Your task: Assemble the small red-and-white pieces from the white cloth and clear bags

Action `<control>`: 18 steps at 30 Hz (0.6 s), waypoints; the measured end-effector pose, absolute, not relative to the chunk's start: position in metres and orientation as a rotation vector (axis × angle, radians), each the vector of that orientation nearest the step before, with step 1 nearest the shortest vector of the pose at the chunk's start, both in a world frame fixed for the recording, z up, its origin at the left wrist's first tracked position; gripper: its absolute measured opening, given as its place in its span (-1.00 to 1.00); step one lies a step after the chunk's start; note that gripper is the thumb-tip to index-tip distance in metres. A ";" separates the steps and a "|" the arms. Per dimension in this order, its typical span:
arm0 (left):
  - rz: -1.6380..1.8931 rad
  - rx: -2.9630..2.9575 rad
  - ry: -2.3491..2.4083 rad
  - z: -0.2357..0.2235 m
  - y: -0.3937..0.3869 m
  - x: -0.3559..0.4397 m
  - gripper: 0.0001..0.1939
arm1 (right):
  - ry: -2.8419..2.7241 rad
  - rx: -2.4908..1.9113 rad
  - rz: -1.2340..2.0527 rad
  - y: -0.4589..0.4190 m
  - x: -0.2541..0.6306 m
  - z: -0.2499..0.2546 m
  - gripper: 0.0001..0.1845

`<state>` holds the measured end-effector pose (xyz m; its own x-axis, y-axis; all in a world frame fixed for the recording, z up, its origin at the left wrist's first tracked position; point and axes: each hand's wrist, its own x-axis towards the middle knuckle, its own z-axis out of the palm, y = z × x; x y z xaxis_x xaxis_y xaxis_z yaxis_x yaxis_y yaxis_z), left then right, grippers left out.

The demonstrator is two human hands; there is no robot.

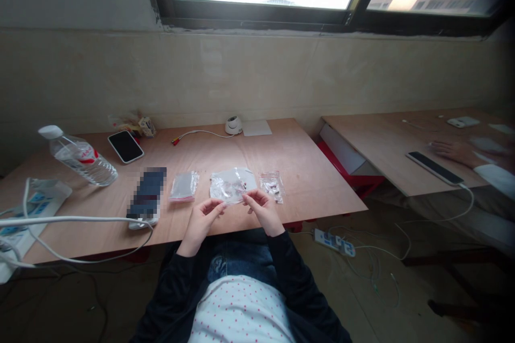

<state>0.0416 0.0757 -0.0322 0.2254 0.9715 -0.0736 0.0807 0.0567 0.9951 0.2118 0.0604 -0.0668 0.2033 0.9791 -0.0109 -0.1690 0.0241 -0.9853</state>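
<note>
At the middle of the frame, a clear plastic zip bag (pixel 232 185) lies over the near part of a light plywood table (pixel 306 171). Its lower edge is pinched between the curled fingers of the left hand (pixel 201 220) and the right hand (pixel 261 211). Small dark and pinkish pieces show through the crumpled plastic, too blurred to identify. Just right of it lies a smaller clear bag (pixel 272 186) holding dark bits; just left, a small red-edged clear bag (pixel 184 186) holds something flat and grey. At upper left, a clear plastic water bottle (pixel 78 155) with a white cap lies on its side.
</note>
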 end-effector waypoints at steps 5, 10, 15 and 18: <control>0.971 1.317 1.117 -0.034 0.076 0.041 -0.77 | -0.924 -1.184 1.165 0.059 0.212 -0.067 -0.68; 0.988 1.357 1.123 -0.034 0.076 0.041 -0.76 | -1.003 -1.227 1.189 0.057 0.211 -0.064 -0.67; 0.984 1.380 1.136 -0.034 0.076 0.040 -0.75 | -1.091 -1.224 1.125 0.057 0.211 -0.064 -0.69; 0.977 1.380 1.134 -0.033 0.075 0.041 -0.75 | -1.131 -1.239 1.059 0.058 0.212 -0.066 -0.70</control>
